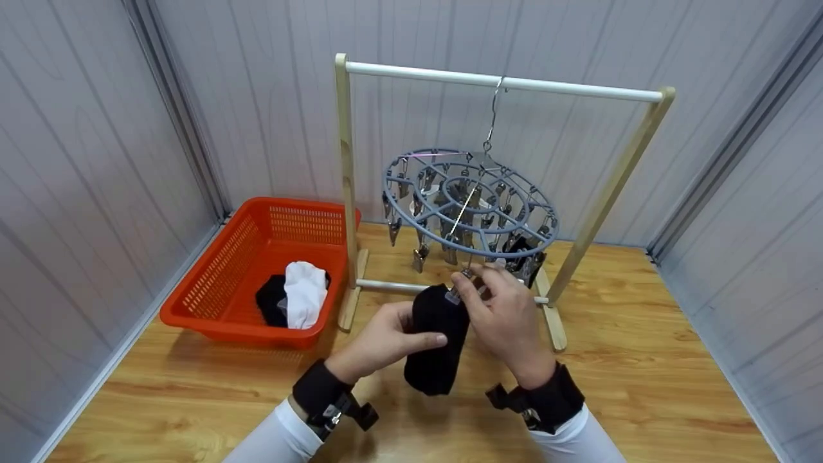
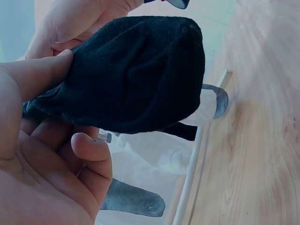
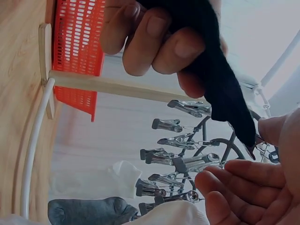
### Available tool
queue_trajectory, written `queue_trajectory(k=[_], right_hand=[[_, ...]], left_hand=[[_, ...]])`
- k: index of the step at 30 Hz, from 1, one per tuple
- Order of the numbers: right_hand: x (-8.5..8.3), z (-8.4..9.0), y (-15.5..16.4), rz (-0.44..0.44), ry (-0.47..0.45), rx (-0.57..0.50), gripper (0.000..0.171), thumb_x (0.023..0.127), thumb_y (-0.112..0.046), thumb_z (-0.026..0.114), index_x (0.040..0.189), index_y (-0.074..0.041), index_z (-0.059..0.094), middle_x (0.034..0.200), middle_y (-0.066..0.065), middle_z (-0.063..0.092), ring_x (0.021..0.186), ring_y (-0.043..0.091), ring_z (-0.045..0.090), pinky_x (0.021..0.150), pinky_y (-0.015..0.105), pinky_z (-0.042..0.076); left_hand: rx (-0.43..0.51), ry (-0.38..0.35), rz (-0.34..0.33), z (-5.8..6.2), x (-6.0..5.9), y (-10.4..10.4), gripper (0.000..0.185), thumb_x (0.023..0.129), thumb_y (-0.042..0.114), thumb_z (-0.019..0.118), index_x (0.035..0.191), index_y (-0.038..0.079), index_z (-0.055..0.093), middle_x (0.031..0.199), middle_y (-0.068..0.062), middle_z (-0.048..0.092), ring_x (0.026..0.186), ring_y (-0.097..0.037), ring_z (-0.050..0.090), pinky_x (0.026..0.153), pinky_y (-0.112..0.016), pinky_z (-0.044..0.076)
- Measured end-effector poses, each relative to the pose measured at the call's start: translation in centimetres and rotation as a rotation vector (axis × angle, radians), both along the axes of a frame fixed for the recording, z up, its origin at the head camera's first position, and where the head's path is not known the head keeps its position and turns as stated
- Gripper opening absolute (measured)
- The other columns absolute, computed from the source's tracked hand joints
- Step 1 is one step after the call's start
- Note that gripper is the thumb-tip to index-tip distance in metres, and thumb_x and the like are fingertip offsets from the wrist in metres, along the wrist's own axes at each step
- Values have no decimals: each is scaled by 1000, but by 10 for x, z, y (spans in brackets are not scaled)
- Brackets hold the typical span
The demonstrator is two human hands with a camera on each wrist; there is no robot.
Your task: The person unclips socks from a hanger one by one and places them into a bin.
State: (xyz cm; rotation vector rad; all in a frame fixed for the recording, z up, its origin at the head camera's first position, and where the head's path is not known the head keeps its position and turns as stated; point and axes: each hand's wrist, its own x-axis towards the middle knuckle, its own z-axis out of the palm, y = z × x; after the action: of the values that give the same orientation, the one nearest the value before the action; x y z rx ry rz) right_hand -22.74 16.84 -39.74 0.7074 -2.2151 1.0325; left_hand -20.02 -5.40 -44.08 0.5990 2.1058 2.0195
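A black sock [image 1: 434, 347] hangs below the front edge of the round clip hanger [image 1: 415, 215]. My left hand [image 1: 389, 331] holds it at mid-length, thumb across the front and fingers behind, plainer in the left wrist view where the sock [image 2: 140, 75] spreads wide. My right hand [image 1: 511, 308] pinches a metal clip [image 1: 454, 295] at the sock's upper edge. In the right wrist view the right thumb [image 3: 272, 129] meets the sock's narrow end; fingers partly hide the clip's jaws.
An orange basket [image 1: 193, 283] at left holds a white sock [image 1: 305, 292] and black cloth [image 1: 271, 300]. A wooden stand with a white bar [image 1: 418, 72] carries the hanger. Many metal clips hang around it, and a grey sock [image 3: 89, 211] and white socks hang there too.
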Motion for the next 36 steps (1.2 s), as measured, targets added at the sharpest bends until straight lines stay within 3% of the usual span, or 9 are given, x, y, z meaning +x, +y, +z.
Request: queue_trajectory(k=[9, 23, 36], right_hand=[[-1, 1, 0, 26, 42, -61, 21, 106, -22, 79, 106, -1, 83, 89, 5, 71, 76, 15, 65, 68, 33, 53], [-2, 1, 4, 99, 67, -138, 13, 105, -20, 82, 106, -8, 87, 90, 0, 74, 69, 12, 57, 64, 22, 42], [-3, 2, 7, 117, 54, -140, 11, 102, -19, 85, 108, -11, 89, 98, -2, 82, 79, 10, 72, 68, 22, 52]], left_hand=[[-12, 22, 24, 0, -1, 0, 22, 99, 11, 86, 115, -1, 80, 102, -8, 82, 93, -19, 78, 81, -30, 61], [-14, 32, 19, 0, -1, 0, 22, 99, 11, 85, 117, -2, 80, 103, -9, 82, 93, -19, 78, 82, -31, 63], [-49, 54, 28, 1, -1, -1, 21, 100, 12, 85, 116, -1, 81, 100, -9, 82, 90, -18, 78, 80, -30, 62]])
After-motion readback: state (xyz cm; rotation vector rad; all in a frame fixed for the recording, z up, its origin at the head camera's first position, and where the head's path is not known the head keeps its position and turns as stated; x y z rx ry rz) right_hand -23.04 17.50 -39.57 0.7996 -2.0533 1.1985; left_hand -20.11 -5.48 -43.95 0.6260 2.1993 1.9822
